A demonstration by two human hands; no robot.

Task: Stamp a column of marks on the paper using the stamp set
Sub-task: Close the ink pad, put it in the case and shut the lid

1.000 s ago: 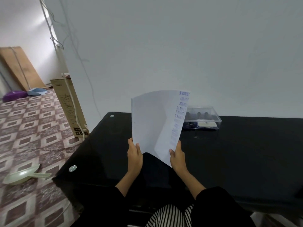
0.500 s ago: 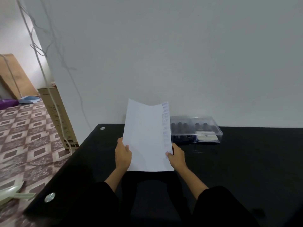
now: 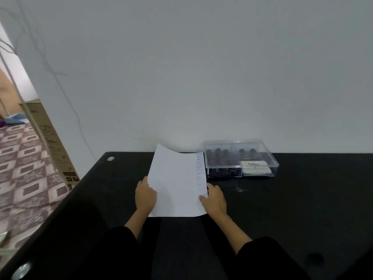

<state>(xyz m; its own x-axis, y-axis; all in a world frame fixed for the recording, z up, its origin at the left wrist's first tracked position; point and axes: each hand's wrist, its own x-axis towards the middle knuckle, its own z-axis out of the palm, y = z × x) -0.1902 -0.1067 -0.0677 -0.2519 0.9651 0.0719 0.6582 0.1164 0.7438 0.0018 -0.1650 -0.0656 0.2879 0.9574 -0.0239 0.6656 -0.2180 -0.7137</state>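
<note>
Head view has you holding the paper (image 3: 175,184) just left of the clear stamp box (image 3: 240,158) on the black tabletop (image 3: 302,199): your left grip (image 3: 145,196) clasps its left edge, your right grip (image 3: 214,199) pinches its right edge, where a column of blue marks (image 3: 199,172) runs nearest the box.

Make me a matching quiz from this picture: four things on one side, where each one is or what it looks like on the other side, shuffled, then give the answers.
Things
1. paper
2. stamp set case
3. left hand
4. cardboard box

Descriptions
A. on the floor, left of the table
B. grips the paper's left edge
C. clear, on the table by the wall
D. white, with blue marks down its right edge

Pairs: 1-D, 2-C, 3-B, 4-A
</note>
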